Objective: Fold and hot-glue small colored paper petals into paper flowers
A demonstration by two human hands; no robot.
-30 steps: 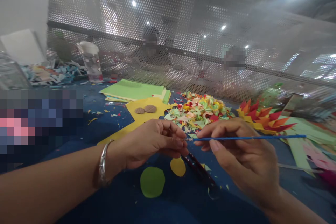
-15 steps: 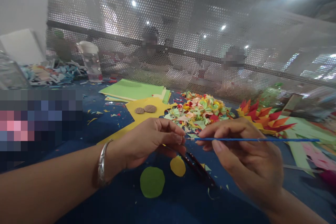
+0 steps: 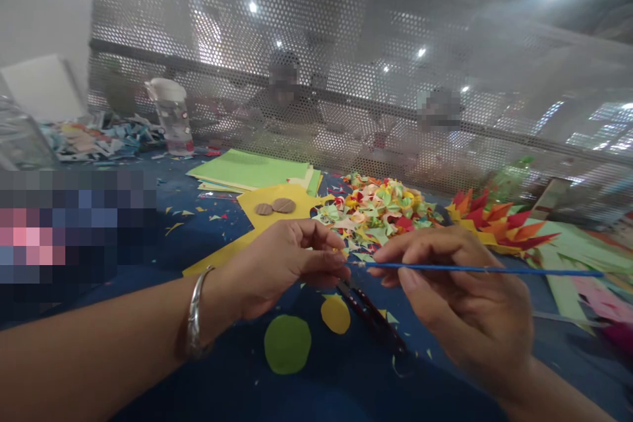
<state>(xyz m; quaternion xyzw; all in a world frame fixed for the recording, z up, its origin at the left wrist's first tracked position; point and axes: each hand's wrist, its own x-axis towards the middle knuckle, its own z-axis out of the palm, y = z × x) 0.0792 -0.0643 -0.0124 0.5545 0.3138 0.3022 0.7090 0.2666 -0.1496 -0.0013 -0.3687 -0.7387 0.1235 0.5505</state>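
A thin blue stick (image 3: 539, 271) lies nearly level across the fingers of my right hand (image 3: 465, 297), held between thumb and fingertips. Its narrow pale end reaches the pinched fingertips of my left hand (image 3: 291, 260), which wears a silver bracelet (image 3: 196, 313). Whatever tiny piece may be between those fingertips is too small to make out. Under the hands lie scissors with dark handles (image 3: 378, 323), their blades partly hidden by the left fingers. A green paper circle (image 3: 287, 344) and a smaller yellow paper circle (image 3: 335, 314) rest close to me.
Behind the hands are a heap of colourful paper scraps (image 3: 380, 208), yellow paper (image 3: 225, 254) with two brown discs (image 3: 274, 206), and stacked green sheets (image 3: 252, 168). Red-orange folded paper (image 3: 499, 224) sits right. A cup (image 3: 171, 119) stands by a perforated screen (image 3: 336, 79); people are behind it.
The blue stick's right end has dipped slightly. My left fingers have curled in a little more at its tip; both hands otherwise stay in place.
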